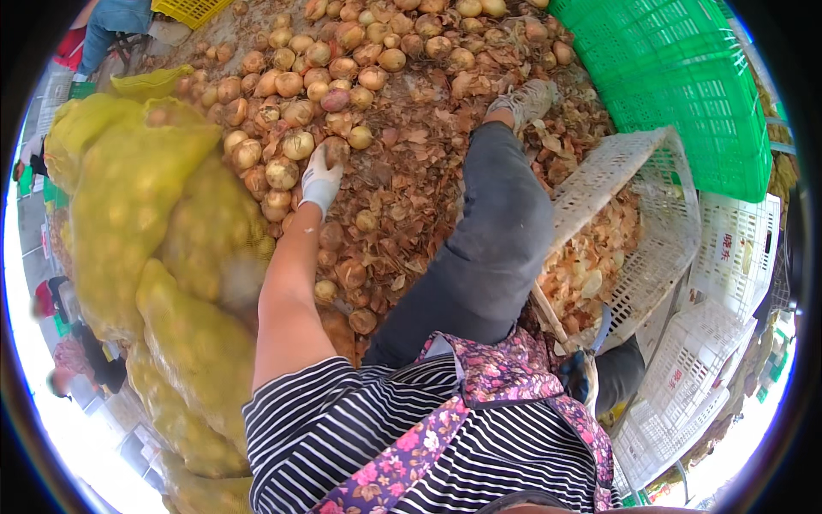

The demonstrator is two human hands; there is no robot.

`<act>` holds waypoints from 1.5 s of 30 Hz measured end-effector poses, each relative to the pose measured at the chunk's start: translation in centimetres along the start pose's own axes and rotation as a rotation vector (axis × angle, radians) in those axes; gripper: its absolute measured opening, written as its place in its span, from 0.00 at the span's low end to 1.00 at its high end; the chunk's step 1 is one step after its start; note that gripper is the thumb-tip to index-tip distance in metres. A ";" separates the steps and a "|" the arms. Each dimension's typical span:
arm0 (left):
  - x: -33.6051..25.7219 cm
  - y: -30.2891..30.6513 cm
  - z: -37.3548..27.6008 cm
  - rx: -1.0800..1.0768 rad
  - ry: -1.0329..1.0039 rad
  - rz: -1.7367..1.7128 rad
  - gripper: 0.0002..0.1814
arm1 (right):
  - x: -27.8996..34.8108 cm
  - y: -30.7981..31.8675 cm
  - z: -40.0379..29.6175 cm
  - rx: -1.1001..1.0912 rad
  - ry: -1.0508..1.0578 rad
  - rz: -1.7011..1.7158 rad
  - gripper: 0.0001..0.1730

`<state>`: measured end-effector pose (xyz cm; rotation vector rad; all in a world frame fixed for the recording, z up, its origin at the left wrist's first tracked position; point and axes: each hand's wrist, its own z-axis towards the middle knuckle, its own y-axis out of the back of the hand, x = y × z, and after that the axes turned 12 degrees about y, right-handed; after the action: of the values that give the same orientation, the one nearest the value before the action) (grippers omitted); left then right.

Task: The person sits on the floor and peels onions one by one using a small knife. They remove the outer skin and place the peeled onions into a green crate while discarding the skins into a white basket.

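Note:
My left hand (pixel 323 177), in a white glove, reaches out to the edge of the onion pile (pixel 318 74). Its fingers are closed around a brown onion (pixel 336 153). A reddish onion (pixel 334 100) lies just beyond among the yellow-brown ones. What looks like a dark blue glove on my right hand (pixel 571 374) shows beside the floral apron (pixel 507 369), mostly hidden; whether it holds something is unclear. Close to it are a blue curved piece (pixel 603 329) and a pale stick-like piece (pixel 549 316), by a dirty white plastic crate (pixel 661 257) with onion skins (pixel 587 270) inside.
Full yellow mesh sacks (pixel 122 218) are heaped at the left. Loose skins (pixel 404 173) cover the ground before me, around my extended leg (pixel 498 225). Green crates (pixel 681 96) and stacked white crates (pixel 732 238) line the right side. Other people (pixel 96 360) appear at the left rim.

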<state>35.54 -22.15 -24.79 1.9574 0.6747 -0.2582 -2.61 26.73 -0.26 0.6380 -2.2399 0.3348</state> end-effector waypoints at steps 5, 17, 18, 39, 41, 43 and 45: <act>-7.1 2.9 2.5 0.130 0.208 0.422 0.47 | 2.8 -6.7 -0.9 -0.152 -0.096 -0.056 0.10; -3.6 0.9 0.4 0.224 0.388 -0.268 0.36 | 5.7 -12.7 1.3 -0.103 0.112 -0.290 0.13; -4.3 0.8 -0.6 0.276 0.482 -0.635 0.36 | 6.0 -13.2 1.2 -0.130 0.156 -0.192 0.14; -33.6 -3.3 -34.4 1.370 -0.303 -0.837 0.42 | 13.7 -7.9 6.4 0.233 1.180 -0.600 0.41; -34.6 -4.3 -35.4 1.611 -0.108 -0.948 0.42 | 15.2 -5.3 4.6 0.240 1.106 -0.591 0.40; -33.9 -4.8 -34.8 1.745 0.022 -1.081 0.41 | 15.4 -3.7 2.2 0.265 1.039 -0.565 0.32; -33.6 -4.6 -34.9 1.781 0.033 -1.124 0.41 | 15.0 -2.9 1.4 0.294 1.167 -0.630 0.30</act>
<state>1.59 -1.66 3.40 2.7811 1.9139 -2.0787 -10.60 18.62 9.99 0.9341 -0.8343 0.5297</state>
